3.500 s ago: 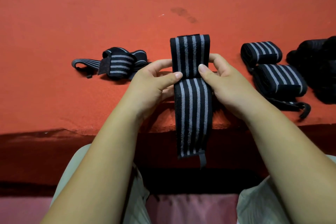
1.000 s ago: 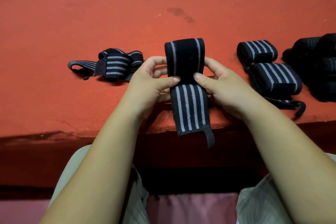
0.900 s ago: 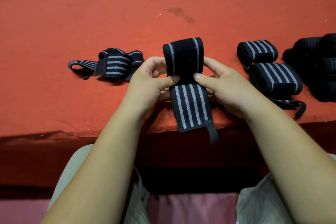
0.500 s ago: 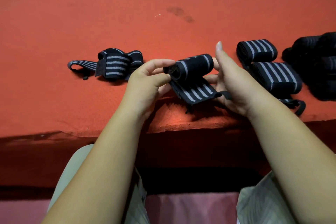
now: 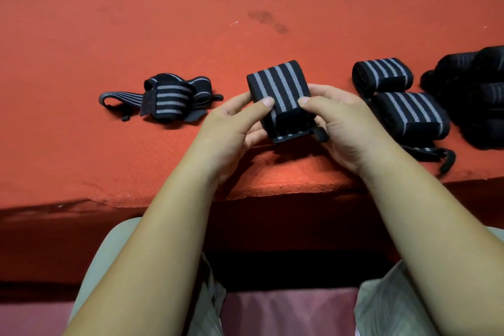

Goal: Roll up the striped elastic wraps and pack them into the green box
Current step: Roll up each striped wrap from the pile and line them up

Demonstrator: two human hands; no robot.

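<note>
striped wrap (image 5: 281, 93) now fully rolled, tail gone, left hand (image 5: 231, 128) and right hand (image 5: 346, 123) fingers gripping its sides

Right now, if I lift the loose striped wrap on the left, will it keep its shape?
Probably it flops: the loose wrap is only half coiled, and its tail lies flat on the red table. It looks soft and light, so it should hardly roll or slide.
</note>
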